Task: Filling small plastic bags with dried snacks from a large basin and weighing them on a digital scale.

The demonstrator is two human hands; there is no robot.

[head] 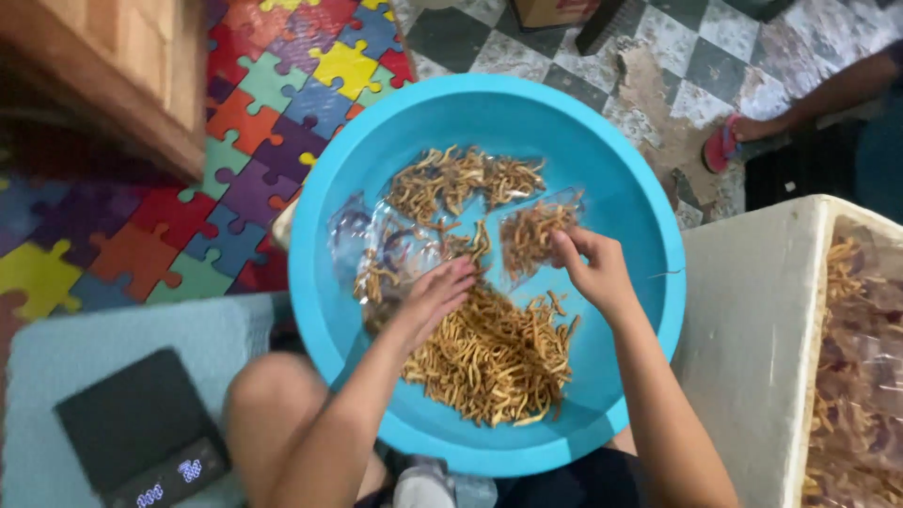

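Your left hand (435,296) lies open on the snack sticks (494,353) in the blue basin (640,216); your right hand (594,273) pinches a clear bag (536,230) upright to keep its contents in.

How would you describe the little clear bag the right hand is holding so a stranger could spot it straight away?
Start at the big round blue basin in the middle of the view, heaped with thin golden fried snack sticks. The right hand pinches a small clear plastic bag near the basin's upper right. Unlike the crumpled clear bags by the left hand, it is held up and partly filled with sticks.
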